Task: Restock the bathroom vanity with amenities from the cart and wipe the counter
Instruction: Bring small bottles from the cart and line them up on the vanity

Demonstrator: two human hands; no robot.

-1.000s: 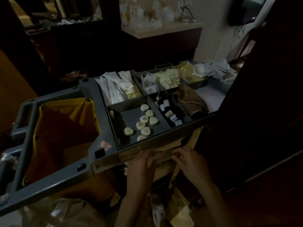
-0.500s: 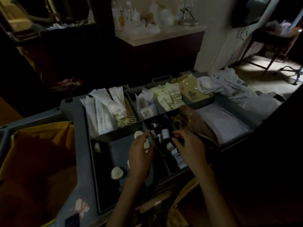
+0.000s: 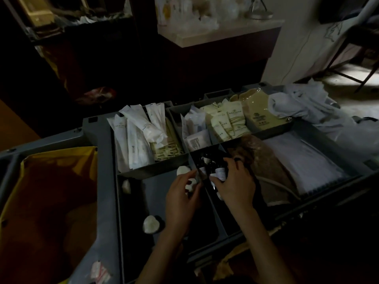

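Two hands meet low in the middle of the view, over the grey cart (image 3: 106, 160). The left hand (image 3: 181, 198) lies above the large front compartment, fingers curved toward the divider at its one o'clock. A round soap (image 3: 189, 186) shows pale beneath them, but the gloom hides whether it is pinched or merely covered. The right hand (image 3: 235, 186) curls thumb and fingers round a small bottle (image 3: 220, 173), dark with a white label, over the narrow compartment just right of that divider. More dark bottles (image 3: 207, 159) stand just beyond it at twelve o'clock.

Three loose soaps (image 3: 150, 224) lie in the front compartment, at the left hand's seven, ten and twelve o'clock. A yellow bag (image 3: 51, 181) hangs open at nine o'clock, well apart from the hands. At the right hand's three o'clock lies a brown cloth (image 3: 264, 167), touching a white pad (image 3: 303, 160) on its far side.

Farther back, long white sachets (image 3: 135, 140) fill the bin at eleven o'clock, and cream packets (image 3: 229, 124) fill the bins at one o'clock. Crumpled white linen (image 3: 303, 107) lies at two o'clock. Farthest off, at twelve o'clock, stands the pale-topped counter (image 3: 225, 31), crowded with blurred items too dim to tell apart.
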